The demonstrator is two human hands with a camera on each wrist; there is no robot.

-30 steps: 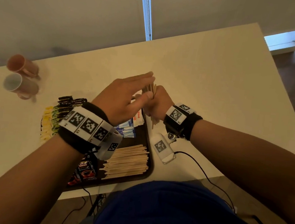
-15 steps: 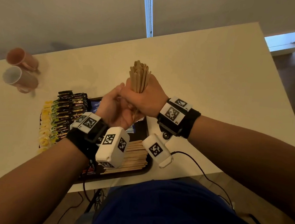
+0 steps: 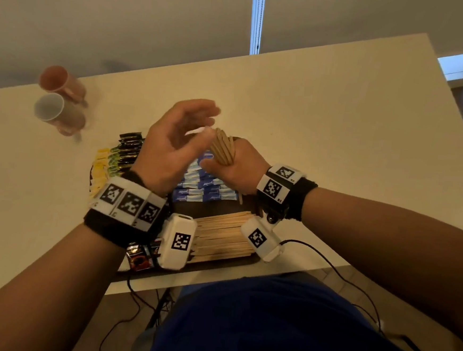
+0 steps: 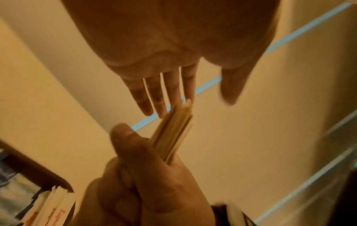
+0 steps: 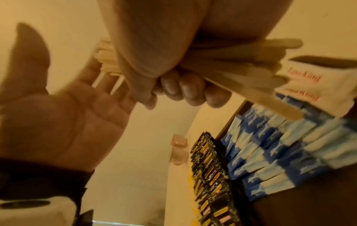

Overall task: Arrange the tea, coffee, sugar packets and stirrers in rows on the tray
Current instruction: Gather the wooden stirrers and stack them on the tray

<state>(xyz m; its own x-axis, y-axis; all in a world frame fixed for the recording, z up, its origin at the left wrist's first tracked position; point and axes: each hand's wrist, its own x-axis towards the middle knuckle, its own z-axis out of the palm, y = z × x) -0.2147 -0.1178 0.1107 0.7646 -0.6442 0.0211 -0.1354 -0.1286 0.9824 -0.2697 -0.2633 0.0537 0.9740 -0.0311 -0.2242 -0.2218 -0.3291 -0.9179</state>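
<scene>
My right hand [image 3: 236, 164] grips a bundle of wooden stirrers [image 3: 222, 149] upright above the dark tray [image 3: 213, 211]; its curled fingers [image 5: 185, 90] wrap the bundle [image 5: 241, 73]. My left hand [image 3: 177, 140] is held flat and straight-fingered beside the bundle's top end, its fingertips [image 4: 160, 105] at the stirrer tips [image 4: 173, 131]. On the tray lie blue and white sugar packets [image 3: 207, 187], a row of stirrers [image 3: 220, 235], black coffee sachets [image 3: 127, 150] and yellow tea packets [image 3: 100, 170]. White packets with red print [image 5: 301, 85] lie at the tray's far end.
Two pink cups [image 3: 61, 101] lie on their sides at the table's far left. Red and black sachets [image 3: 139, 256] sit at the tray's near corner. A cable [image 3: 328, 263] hangs over the near table edge. The cream table [image 3: 339, 128] stretches right of the tray.
My left hand has let go of the bundle's lower end and risen, flat, to its top. The right hand has lowered the bundle a little over the tray.
</scene>
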